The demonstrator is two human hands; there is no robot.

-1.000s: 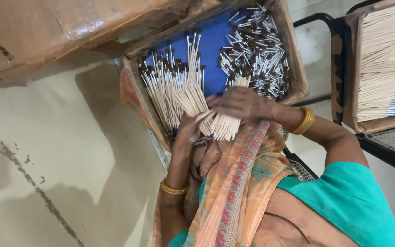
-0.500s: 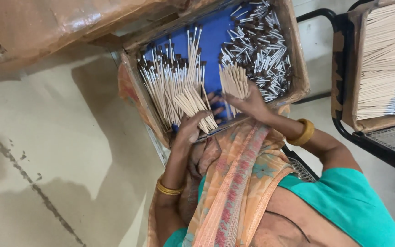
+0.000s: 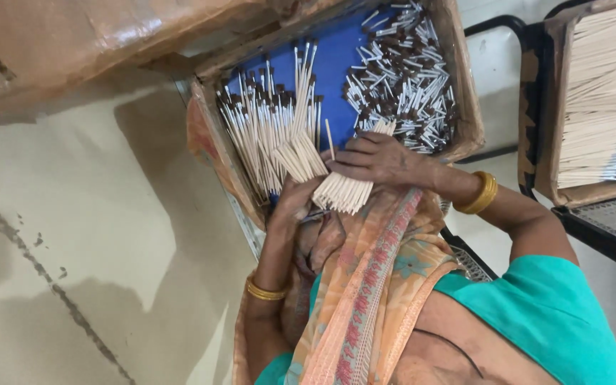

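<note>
The left hand (image 3: 295,201) has its fingers curled under a fan of pale sticks (image 3: 301,158) at the near edge of the blue-lined cardboard tray (image 3: 465,107). Just right, the right hand (image 3: 379,158) has its fingers pressed around a bundle of sticks (image 3: 344,191). Loose dark-tipped sticks (image 3: 401,85) lie beyond.

We look down on a pale, stained concrete floor (image 3: 73,235) crossed by shadow, a black metal chair frame (image 3: 529,43) standing at upper right.
</note>
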